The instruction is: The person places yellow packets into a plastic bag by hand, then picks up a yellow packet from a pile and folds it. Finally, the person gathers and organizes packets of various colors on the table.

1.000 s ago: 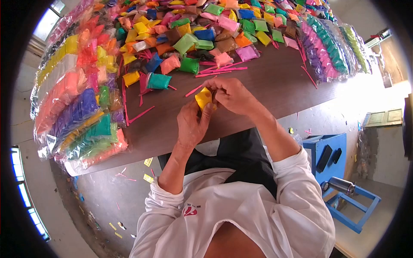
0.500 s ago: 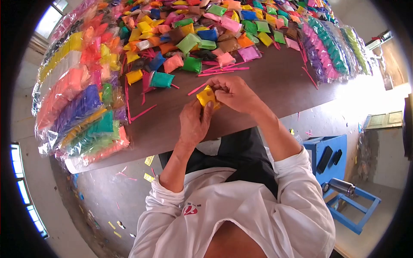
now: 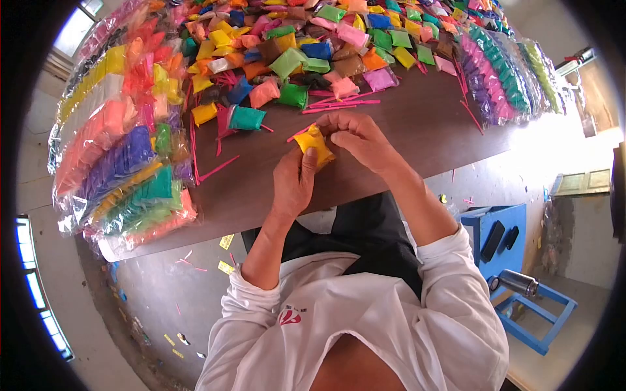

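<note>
A small yellow packet (image 3: 313, 147) is held over the near part of the brown table (image 3: 404, 137). My left hand (image 3: 293, 184) grips the packet from below, thumb against its side. My right hand (image 3: 357, 139) pinches its upper edge with the fingertips. A thin pink stick (image 3: 298, 133) lies on the table just beyond the packet. Beyond my hands lies a heap of small coloured packets (image 3: 293, 52) in green, blue, orange, pink and brown.
Clear bags of stacked coloured packets (image 3: 117, 156) line the table's left edge, and a similar row (image 3: 502, 72) runs along the right. Several pink sticks (image 3: 339, 103) are scattered on the table. A blue stool (image 3: 502, 228) with a metal flask (image 3: 518, 282) stands at my right.
Both hands have lifted the yellow packet slightly farther from me, and the right fingers have shifted along its top edge.
</note>
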Demonstrator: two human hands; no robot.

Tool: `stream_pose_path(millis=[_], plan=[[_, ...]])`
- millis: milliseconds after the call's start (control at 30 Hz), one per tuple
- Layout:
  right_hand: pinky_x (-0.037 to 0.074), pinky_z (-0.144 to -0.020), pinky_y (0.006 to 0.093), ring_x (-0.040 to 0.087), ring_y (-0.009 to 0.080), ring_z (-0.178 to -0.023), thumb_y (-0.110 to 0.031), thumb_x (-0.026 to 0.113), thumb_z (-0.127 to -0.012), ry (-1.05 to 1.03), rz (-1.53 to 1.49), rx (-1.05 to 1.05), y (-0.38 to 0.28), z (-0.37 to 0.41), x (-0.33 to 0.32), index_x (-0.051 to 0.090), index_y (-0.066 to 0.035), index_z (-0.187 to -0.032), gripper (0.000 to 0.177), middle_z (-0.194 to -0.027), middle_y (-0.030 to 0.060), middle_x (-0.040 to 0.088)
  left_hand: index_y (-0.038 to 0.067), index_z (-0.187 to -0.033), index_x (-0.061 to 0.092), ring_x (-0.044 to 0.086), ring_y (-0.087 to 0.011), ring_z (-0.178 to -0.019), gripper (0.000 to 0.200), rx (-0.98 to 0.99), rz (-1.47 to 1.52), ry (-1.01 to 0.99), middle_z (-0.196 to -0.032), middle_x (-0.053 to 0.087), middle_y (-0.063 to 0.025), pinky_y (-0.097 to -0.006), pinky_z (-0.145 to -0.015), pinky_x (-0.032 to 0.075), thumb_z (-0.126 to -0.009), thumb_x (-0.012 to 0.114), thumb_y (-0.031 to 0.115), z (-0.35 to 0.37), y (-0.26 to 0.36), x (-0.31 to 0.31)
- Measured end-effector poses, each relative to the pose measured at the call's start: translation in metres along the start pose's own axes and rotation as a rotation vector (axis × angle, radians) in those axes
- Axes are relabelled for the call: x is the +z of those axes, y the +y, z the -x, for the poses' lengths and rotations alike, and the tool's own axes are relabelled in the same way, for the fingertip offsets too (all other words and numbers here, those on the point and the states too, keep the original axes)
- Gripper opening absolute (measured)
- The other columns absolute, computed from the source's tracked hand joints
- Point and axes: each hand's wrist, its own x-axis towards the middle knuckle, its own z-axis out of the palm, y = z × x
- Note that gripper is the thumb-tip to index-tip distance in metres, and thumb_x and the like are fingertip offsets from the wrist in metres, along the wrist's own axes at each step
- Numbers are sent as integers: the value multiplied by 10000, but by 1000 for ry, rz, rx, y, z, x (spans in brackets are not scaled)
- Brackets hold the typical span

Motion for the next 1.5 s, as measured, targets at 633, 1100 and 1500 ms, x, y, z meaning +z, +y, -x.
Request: stream_pose_path(millis=[633,1100,1500], plan=[[500,-688,276,645,159,-741,-49,533,-830,-251,490,130,-37,0,-4,670,20,-1091,302,-833,108,686,-10,-981,629,497,-74,-701,370,-171,281,-110,-778,591,-15,-256,-603,413,-957,619,360,4,5,-6],[532,-780,259,621,109,-863,-113,542,-963,-17,-464,276,-3,15,6,635,1,-1163,248,-1043,57,650,-20,-1112,608,623,-133,-911,517,-197,513,-121,-996,647,-71,-272,-830,514,-988,509,472,0,13,-12],[522,-837,266,628,130,-927,-102,554,-971,-59,-240,151,-5,15,0,598,59,-1214,295,-1059,95,654,-24,-1126,605,620,-128,-909,526,-207,497,-164,-1004,646,-73,-262,-818,515,-992,500,473,-1,9,-15]])
